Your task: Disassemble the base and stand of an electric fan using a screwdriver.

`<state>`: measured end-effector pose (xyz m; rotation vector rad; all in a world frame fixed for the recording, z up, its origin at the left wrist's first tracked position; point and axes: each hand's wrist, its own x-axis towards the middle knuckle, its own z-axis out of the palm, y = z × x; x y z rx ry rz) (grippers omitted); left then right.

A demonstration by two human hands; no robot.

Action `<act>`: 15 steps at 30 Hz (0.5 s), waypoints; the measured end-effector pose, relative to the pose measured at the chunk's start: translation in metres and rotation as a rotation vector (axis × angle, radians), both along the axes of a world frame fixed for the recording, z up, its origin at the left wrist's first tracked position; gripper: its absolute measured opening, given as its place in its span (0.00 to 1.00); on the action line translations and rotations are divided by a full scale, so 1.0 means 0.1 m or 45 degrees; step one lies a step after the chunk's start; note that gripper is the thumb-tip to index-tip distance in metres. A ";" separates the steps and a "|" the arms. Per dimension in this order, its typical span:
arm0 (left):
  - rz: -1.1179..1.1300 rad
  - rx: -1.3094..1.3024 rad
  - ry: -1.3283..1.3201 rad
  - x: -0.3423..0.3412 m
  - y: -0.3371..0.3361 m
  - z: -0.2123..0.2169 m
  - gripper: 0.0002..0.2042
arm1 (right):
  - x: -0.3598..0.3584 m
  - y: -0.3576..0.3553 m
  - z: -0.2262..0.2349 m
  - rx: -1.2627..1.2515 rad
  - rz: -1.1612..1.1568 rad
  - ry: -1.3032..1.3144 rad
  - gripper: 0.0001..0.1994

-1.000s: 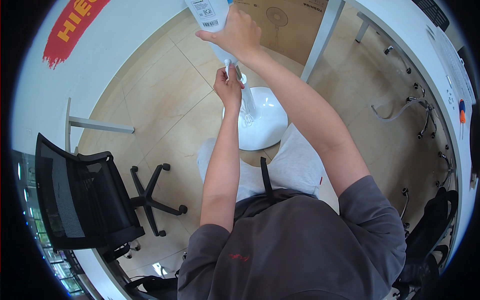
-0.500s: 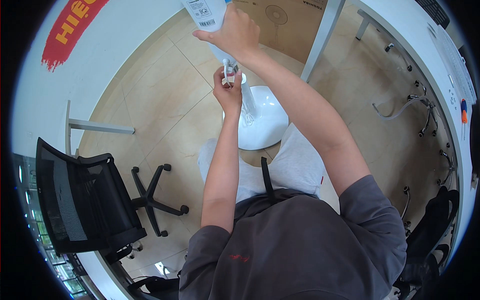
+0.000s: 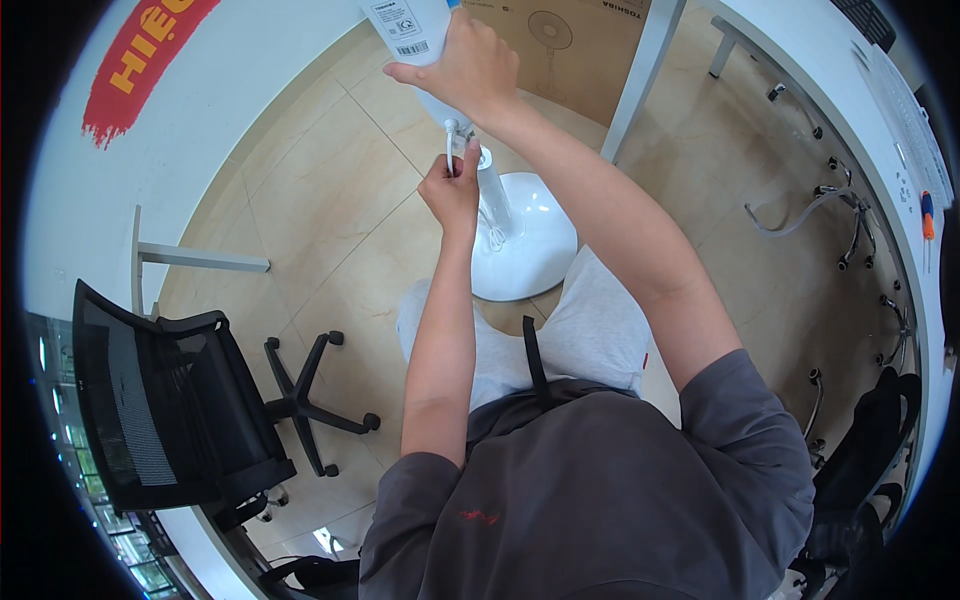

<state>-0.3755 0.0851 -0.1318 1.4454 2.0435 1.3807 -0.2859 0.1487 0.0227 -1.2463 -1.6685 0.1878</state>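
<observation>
A white stand fan is in front of me, its round base on the floor and a short pole rising from it. My right hand is closed round the white motor housing, thumb to the left by the label. Below the housing, my left hand is beside the pole's top, fingers curled and thumb raised. A white power cord runs down from the housing into those fingers, which hide part of it. More cord lies bundled at the pole's foot.
A cardboard box stands beyond the fan, beside a white table leg. To the left are a black mesh office chair and a grey metal leg. A curved white table on the right bears a screwdriver.
My left hand has dropped slightly down and to the left, away from the underside of the housing, along the cord. My right hand has barely moved on the housing.
</observation>
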 end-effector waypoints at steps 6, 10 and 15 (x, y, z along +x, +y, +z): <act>0.000 0.545 -0.259 0.16 0.01 0.10 0.21 | -0.02 0.01 -0.01 0.020 -0.015 0.019 0.40; 0.044 0.302 -0.083 0.03 0.00 0.03 0.21 | -0.01 0.00 -0.01 -0.017 -0.013 0.013 0.40; -0.056 0.338 -0.403 -0.03 0.04 -0.16 0.20 | -0.04 0.00 -0.01 0.010 -0.008 0.021 0.40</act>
